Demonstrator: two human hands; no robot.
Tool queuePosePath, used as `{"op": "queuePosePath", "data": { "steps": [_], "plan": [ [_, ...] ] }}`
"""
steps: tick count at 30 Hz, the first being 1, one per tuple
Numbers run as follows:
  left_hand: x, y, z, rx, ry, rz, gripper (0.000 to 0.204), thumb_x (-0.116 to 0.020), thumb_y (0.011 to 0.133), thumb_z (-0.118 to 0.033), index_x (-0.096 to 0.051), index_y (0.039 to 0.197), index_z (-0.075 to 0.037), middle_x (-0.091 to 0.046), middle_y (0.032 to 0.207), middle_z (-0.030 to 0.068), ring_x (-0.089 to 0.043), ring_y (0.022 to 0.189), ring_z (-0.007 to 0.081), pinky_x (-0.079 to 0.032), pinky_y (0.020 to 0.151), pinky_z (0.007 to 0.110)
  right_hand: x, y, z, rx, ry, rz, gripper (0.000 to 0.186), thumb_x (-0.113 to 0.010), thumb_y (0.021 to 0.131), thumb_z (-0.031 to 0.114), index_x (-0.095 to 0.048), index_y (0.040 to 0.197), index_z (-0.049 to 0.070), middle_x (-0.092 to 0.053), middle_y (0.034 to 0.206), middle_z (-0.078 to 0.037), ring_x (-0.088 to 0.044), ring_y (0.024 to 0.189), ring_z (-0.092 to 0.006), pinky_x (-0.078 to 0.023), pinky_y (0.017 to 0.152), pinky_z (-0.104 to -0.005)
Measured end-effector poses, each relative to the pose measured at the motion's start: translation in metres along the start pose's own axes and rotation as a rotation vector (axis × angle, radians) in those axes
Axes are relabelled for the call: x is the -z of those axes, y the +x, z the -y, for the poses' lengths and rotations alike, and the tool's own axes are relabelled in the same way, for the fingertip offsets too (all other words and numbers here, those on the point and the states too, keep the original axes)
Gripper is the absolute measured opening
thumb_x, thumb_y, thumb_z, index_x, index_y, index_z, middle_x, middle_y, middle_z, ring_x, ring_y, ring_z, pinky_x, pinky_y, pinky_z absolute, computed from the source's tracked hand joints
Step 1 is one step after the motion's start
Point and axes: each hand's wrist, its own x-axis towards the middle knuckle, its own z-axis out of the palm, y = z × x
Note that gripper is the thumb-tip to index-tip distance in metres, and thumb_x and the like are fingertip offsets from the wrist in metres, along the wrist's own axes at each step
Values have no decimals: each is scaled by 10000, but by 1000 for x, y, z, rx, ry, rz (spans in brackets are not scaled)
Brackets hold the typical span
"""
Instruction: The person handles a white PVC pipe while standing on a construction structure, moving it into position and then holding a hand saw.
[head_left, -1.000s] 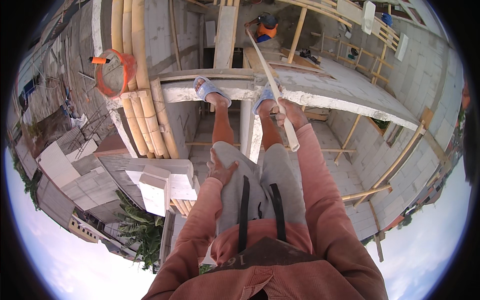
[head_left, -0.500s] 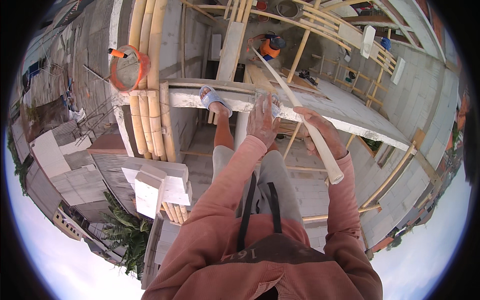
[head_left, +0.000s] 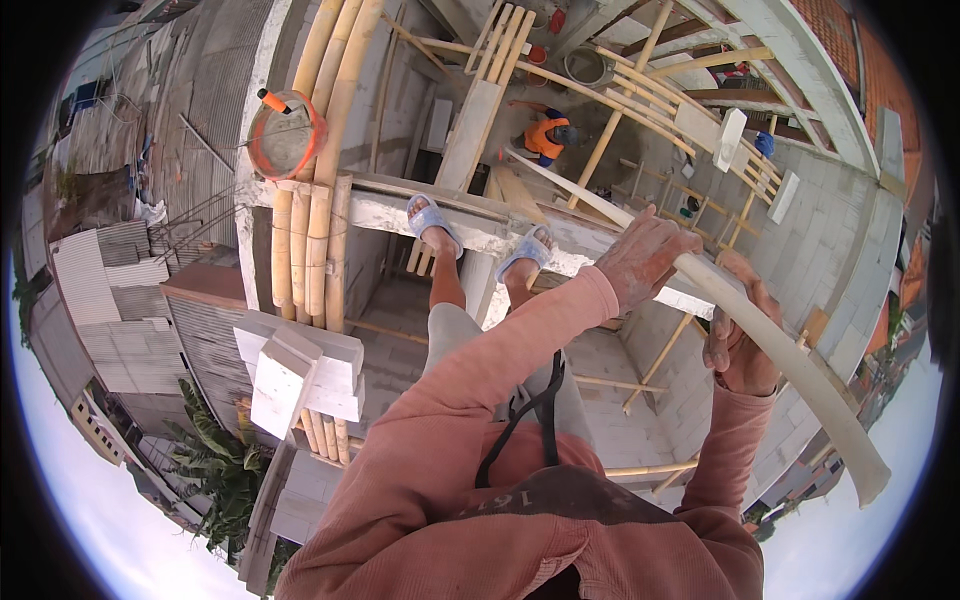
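Observation:
A long off-white pole (head_left: 800, 372), like a plastic pipe with a flared near end, slants up from the lower floor past my right side. My left hand (head_left: 645, 262) is closed round it at the middle. Just nearer along the pole, my right hand (head_left: 745, 325) grips it from underneath, its fingers partly hidden. Down below, a person in an orange vest (head_left: 545, 138) is at the pole's far end; whether their hand holds it I cannot tell. My feet, in blue sandals (head_left: 433, 222), stand on a narrow concrete beam (head_left: 380, 207) high above the floor.
An orange bucket (head_left: 287, 140) of grey mortar, with an orange-handled tool (head_left: 274, 101), rests by bamboo poles (head_left: 318, 245) at left. White blocks (head_left: 285, 375) are stacked lower left. A bamboo scaffold (head_left: 655, 115) stands ahead. Deep drops lie on both sides of the beam.
The pole has come up and to the right, its flared end now farther out at lower right. My left hand, open and off the pole before, now grips it; my right hand moved right.

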Motion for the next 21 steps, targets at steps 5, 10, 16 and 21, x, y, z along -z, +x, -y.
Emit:
{"op": "queuePosePath", "data": {
  "steps": [5,10,16,21],
  "plan": [
    [7,39,-85,-147,42,-83,315,-543,781,-120,-490,1090,-154,-505,899,84,-532,936,274,-409,911,426,39,13,-10,205,-306,-184,578,-344,944,429,-281,1256,-53,-575,677,-148,-611,535,-263,-533,601,-363],
    [23,57,-175,-157,61,107,221,-525,820,-184,-499,1031,-128,-536,853,65,-560,914,274,-421,821,411,29,25,-23,243,-646,-216,569,-386,911,485,-340,1142,-34,-572,690,-138,-613,570,-268,-506,672,-380],
    [51,72,-209,-211,-19,-35,515,-534,823,-402,-373,1293,-269,-530,997,88,-516,989,272,-392,923,435,20,32,-32,285,-797,-189,578,-436,872,551,-412,1004,-11,-568,706,-127,-616,613,-275,-473,758,-400],
    [70,36,-136,-179,-78,-303,956,-637,678,-606,-292,1382,-60,-362,1309,224,-367,1243,379,-319,1018,448,-1,24,-20,445,-800,-151,600,-478,839,607,-471,890,9,-564,719,-118,-618,649,-281,-445,830,-417]
  ]
}}
